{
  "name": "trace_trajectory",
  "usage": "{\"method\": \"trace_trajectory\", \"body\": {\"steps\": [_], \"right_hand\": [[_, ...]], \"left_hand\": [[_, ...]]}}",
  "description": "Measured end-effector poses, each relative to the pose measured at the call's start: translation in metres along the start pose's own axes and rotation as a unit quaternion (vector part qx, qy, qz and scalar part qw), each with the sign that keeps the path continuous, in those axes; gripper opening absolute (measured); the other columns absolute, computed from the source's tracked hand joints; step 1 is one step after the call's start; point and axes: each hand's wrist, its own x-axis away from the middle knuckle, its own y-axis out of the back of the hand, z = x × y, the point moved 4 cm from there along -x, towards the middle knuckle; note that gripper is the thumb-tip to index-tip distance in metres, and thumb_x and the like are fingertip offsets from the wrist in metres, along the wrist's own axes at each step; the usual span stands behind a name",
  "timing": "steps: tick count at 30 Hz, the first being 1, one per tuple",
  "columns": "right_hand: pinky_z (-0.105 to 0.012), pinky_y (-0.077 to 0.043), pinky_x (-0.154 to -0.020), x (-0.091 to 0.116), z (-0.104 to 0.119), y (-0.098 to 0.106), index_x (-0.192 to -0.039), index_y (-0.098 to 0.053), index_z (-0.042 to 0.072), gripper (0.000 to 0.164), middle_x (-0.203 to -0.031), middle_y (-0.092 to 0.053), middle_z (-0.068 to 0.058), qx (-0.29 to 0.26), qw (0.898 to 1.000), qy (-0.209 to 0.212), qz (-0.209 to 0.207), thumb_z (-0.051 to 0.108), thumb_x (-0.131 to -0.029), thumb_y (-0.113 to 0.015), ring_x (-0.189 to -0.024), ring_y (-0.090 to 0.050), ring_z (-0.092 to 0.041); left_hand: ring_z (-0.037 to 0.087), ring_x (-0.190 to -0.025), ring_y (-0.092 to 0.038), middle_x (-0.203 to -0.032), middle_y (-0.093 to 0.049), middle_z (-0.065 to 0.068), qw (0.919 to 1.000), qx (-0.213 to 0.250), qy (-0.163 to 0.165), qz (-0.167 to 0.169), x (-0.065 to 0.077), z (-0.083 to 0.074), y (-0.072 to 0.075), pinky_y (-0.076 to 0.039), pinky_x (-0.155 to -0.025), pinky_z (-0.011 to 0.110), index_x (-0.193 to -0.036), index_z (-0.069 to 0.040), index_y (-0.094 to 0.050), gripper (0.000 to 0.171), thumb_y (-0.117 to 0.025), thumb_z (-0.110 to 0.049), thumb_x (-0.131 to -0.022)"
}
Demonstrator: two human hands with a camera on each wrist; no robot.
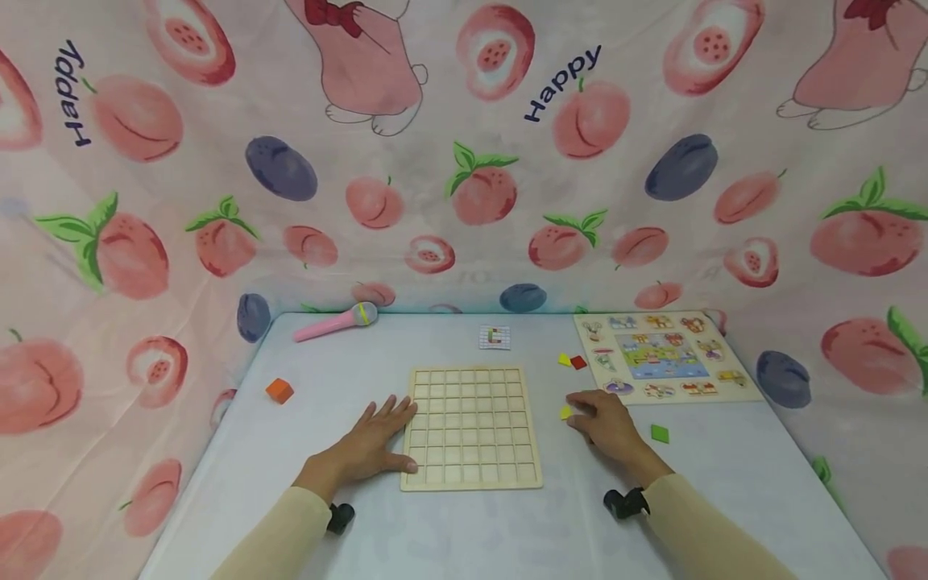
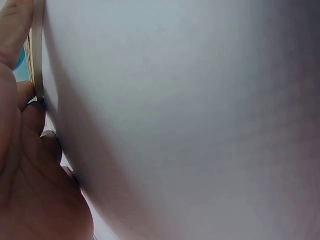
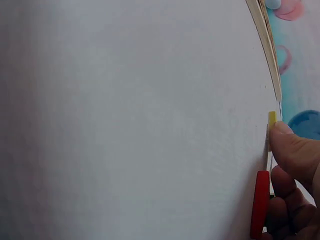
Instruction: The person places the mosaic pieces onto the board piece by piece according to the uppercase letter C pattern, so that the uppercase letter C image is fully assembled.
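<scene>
My left hand (image 1: 366,447) lies with spread fingers at the left side of a wooden grid board (image 1: 471,429), thumb and fingertips on its frame. In the left wrist view that hand's palm (image 2: 40,190) shows beside the board's edge (image 2: 38,55). To the right of the board, my right hand (image 1: 609,423) pinches a small yellow tile (image 1: 566,412) between thumb and fingers. Up close in the right wrist view, the thumb (image 3: 295,155) is against the yellow tile (image 3: 272,120). A red piece (image 3: 259,205) sits by the curled fingers there.
Another yellow tile (image 1: 564,359) and a red tile (image 1: 577,362) lie beside a picture puzzle board (image 1: 605,395). A green tile (image 1: 660,433) is right of my hand. Behind the grid board is a pattern card (image 1: 495,337); leftward are a toy microphone (image 1: 329,325) and an orange block (image 1: 279,391).
</scene>
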Motion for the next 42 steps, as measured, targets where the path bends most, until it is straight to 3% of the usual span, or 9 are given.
{"method": "trace_trajectory", "body": {"steps": [4, 14, 28, 42], "right_hand": [[-0.06, -0.048, -0.112, -0.0008, 0.0007, -0.0017, -0.133, -0.07, 0.001, 0.042, -0.134, -0.068, -0.02, 0.017, 1.0, 0.011, -0.011, 0.018, -0.095, -0.079, -0.13, -0.057, -0.041], [-0.064, -0.04, -0.109, -0.006, -0.0026, -0.0097, -0.129, -0.076, 0.011, 0.038, -0.131, -0.072, -0.014, 0.06, 0.998, 0.018, -0.032, 0.022, -0.093, -0.08, -0.128, -0.056, -0.039], [-0.06, -0.046, -0.11, -0.003, 0.0031, -0.0081, -0.127, -0.075, 0.008, 0.037, -0.129, -0.071, -0.015, 0.045, 0.999, 0.0, -0.029, 0.023, -0.093, -0.081, -0.127, -0.056, -0.037], [-0.056, -0.054, -0.105, -0.0048, 0.0066, -0.0056, -0.118, -0.079, 0.01, 0.027, -0.12, -0.074, -0.01, 0.038, 0.999, 0.022, -0.02, 0.012, -0.091, -0.081, -0.12, -0.064, -0.036]], "left_hand": [[0.028, -0.166, -0.004, -0.177, -0.019, 0.003, 1.0, -0.001, 0.0, 0.002, -0.0001, -0.0001, 0.0002, 0.003, -0.136, 0.052, -0.168, -0.015, -0.028, 0.108, -0.083, -0.055, -0.084], [0.028, -0.166, -0.004, -0.177, -0.019, 0.003, 0.9999, 0.016, -0.004, -0.005, 0.0013, 0.0019, -0.0011, 0.004, -0.135, 0.053, -0.168, -0.015, -0.03, 0.108, -0.083, -0.055, -0.084], [0.026, -0.166, -0.003, -0.177, -0.018, 0.0, 0.9999, 0.009, 0.004, -0.001, 0.0005, 0.0048, -0.0025, 0.004, -0.136, 0.052, -0.168, -0.017, -0.028, 0.108, -0.084, -0.056, -0.083], [0.025, -0.166, -0.004, -0.177, -0.017, 0.0, 1.0, 0.005, 0.004, 0.001, 0.0004, 0.005, -0.0023, 0.003, -0.136, 0.051, -0.168, -0.017, -0.028, 0.11, -0.083, -0.057, -0.082]]}}
